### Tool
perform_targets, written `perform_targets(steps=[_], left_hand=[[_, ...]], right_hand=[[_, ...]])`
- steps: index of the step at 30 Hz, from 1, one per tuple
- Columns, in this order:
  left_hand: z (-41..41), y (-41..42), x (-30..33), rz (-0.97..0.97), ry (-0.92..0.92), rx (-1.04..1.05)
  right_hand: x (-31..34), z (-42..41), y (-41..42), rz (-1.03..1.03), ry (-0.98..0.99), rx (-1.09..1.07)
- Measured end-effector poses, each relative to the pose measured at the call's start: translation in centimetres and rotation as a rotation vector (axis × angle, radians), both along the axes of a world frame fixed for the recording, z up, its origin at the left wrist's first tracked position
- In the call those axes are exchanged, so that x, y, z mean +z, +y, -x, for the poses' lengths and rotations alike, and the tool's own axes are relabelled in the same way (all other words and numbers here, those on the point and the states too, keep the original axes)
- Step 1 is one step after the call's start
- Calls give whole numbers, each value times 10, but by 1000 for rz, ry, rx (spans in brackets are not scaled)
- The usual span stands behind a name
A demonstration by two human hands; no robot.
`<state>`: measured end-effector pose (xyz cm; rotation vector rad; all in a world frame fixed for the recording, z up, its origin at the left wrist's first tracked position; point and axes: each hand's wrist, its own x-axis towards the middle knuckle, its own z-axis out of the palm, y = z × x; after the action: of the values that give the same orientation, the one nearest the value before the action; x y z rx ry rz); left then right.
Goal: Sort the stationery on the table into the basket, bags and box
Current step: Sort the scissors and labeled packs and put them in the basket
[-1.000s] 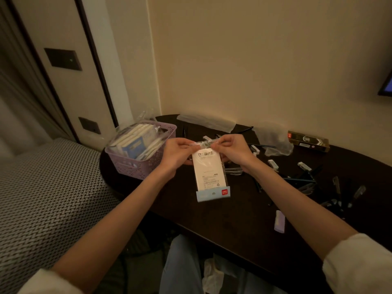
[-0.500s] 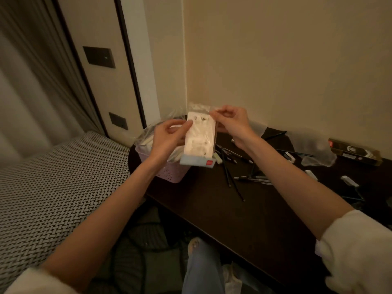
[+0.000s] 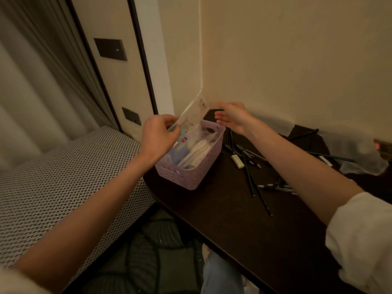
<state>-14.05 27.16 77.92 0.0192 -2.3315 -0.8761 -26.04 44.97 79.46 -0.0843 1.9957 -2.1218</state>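
Note:
A flat white packet (image 3: pixel 193 115) with a blue end and a red logo is tilted over the lilac basket (image 3: pixel 191 179). My left hand (image 3: pixel 158 137) grips its lower end just above the basket's left side. Beside the packet's upper edge, my right hand (image 3: pixel 233 117) has its fingers spread; whether it touches the packet is unclear. The basket stands at the table's left end and holds several white and blue packets. Dark pens (image 3: pixel 249 177) and a white eraser (image 3: pixel 237 161) lie loose on the dark table (image 3: pixel 244 225) to the right of the basket.
A clear plastic bag (image 3: pixel 362 164) and a gold-trimmed box (image 3: pixel 384 147) lie at the right edge, a second bag (image 3: pixel 282 126) along the wall. A patterned mattress (image 3: pixel 63 183) adjoins the table on the left. The wall corner is close behind the basket.
Both hands carried the packet left from mid-table to over the basket and tipped it down. My right hand's fingers have opened at its top edge. The view swung left.

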Motion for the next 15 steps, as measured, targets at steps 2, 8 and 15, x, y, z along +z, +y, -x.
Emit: perform_targets(steps=[2,8,15], left_hand=[[-5,-5,-7,183,35,4],[-11,0,-28,675,-9,-80],[-5,4,-22,589,-234,-273]], right_hand=[[-3,4,-2,27,-82,73],[-12,7,-9,-182,-124,230],[-32,19,-25,-647,167,107]])
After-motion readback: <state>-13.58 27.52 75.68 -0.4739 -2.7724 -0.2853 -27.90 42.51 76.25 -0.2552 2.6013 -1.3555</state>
